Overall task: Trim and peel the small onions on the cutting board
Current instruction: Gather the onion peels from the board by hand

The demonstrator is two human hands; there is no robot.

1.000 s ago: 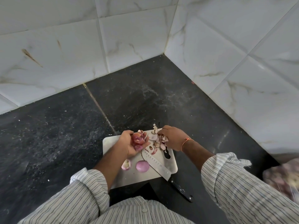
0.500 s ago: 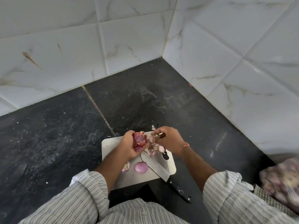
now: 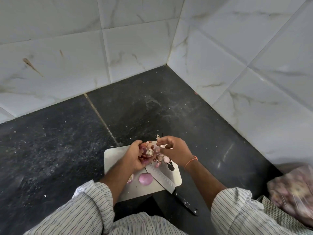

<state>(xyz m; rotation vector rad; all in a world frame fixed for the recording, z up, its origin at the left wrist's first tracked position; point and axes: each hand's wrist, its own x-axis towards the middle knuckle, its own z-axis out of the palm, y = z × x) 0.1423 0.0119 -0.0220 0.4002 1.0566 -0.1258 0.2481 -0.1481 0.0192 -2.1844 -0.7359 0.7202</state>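
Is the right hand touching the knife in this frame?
Apart. The head view shows the right hand raised over the board's far end, fingers curled, while the knife lies flat nearer the person, with bare board between them.

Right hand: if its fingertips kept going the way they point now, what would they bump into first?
Most likely the onion gripped in the left hand. The right hand has its fingertips aimed leftward at it, with only a small gap between. Depth is hard to judge, so they might pass just above it.
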